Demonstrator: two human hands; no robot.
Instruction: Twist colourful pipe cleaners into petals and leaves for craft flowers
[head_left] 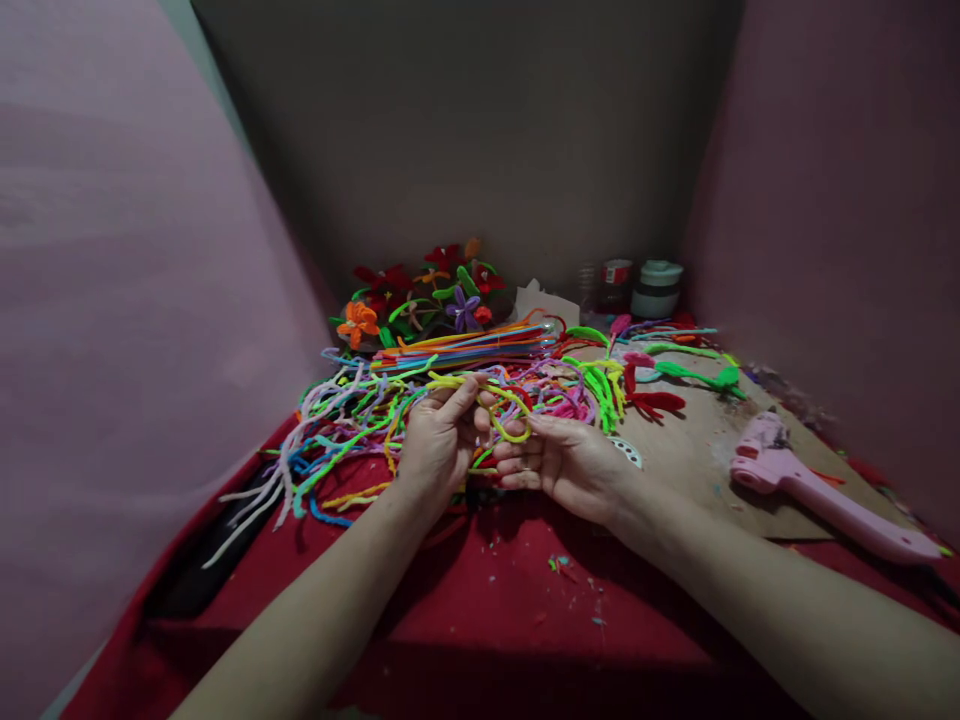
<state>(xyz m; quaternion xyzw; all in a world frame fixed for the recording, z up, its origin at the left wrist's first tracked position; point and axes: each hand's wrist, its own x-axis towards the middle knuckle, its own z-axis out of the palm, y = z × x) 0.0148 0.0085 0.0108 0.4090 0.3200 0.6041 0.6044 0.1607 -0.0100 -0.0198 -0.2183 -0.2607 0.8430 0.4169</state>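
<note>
In dim light, a pink panel (127, 330) stands left, a duskier panel (840, 240) right, grey wall (487, 130) far, red-covered table (517, 610) near.

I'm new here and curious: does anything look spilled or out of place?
Small scraps litter the red cloth near the front, like spilled trimmings. The loose fuzzy stems lie tangled, unlike the straight bundle behind them. Nothing looks clearly damaged.

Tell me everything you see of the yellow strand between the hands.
The yellow strand is thin and bendy-looking, with a fuzzy surface like a pipe cleaner. It is bent into a rounded loop, held above the tangle of colored strands. The left hand pinches it between thumb and fingers; the right hand meets the loop's right side at the thumb, though whether it grips is unclear. Its ends cannot be traced clearly.
</note>
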